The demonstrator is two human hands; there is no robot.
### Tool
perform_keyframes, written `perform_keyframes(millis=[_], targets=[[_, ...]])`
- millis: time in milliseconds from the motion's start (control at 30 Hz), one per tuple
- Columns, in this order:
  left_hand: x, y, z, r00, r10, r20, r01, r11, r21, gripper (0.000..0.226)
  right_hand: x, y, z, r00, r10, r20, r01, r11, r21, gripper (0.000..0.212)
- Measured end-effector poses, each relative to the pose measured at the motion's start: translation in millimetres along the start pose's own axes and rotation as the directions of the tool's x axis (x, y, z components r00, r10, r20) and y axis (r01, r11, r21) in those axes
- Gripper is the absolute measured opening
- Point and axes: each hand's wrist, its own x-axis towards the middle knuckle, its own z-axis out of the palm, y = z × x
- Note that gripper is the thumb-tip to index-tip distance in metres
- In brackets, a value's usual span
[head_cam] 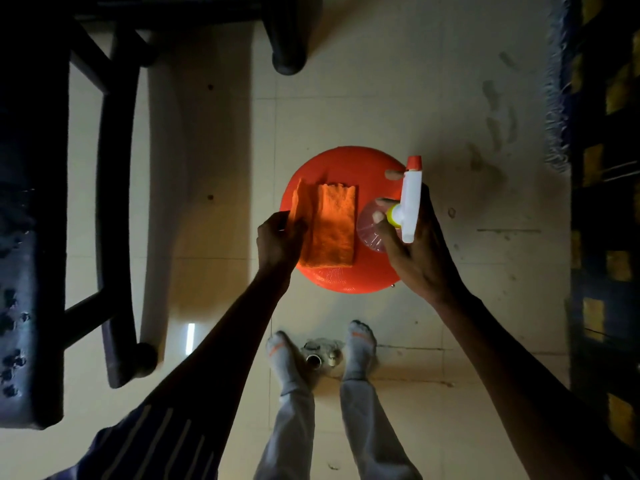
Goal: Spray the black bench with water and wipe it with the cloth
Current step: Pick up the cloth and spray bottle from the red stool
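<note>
An orange cloth (pixel 334 226) lies folded on a round red stool (pixel 346 275) in the middle of the view. My left hand (pixel 278 239) pinches the cloth's left edge, which is lifted. My right hand (pixel 420 251) grips the white spray head of a clear spray bottle (pixel 410 206) with a red nozzle, standing on the stool's right side. The black bench (pixel 31 237) runs along the left edge of the view, its seat dark and speckled.
A dark chair leg (pixel 289 46) stands on the pale tiled floor beyond the stool. A dark patterned rug (pixel 606 202) with a fringe lies along the right. My feet in grey socks (pixel 360 348) stand just below the stool, small objects between them.
</note>
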Motion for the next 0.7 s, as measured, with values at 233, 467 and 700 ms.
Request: perform_keyframes(millis=[233,467,700], targets=[[-18,15,-58,0.978,-0.039,0.206,0.108,0.935,-0.337,0.028,4,-29,6,0.999,-0.034,0.035,0.035,0.999,-0.031,0.049],[-16,18,-166,0.998,-0.018,0.068,0.051,0.852,-0.52,0.021,16,-121,53,0.982,0.013,0.189,-0.01,1.0,-0.019,0.077],[24,0,-301,0.996,-0.083,-0.023,0.051,0.78,-0.624,0.022,52,-231,155,0.959,-0.185,0.214,0.187,0.982,0.013,0.044]])
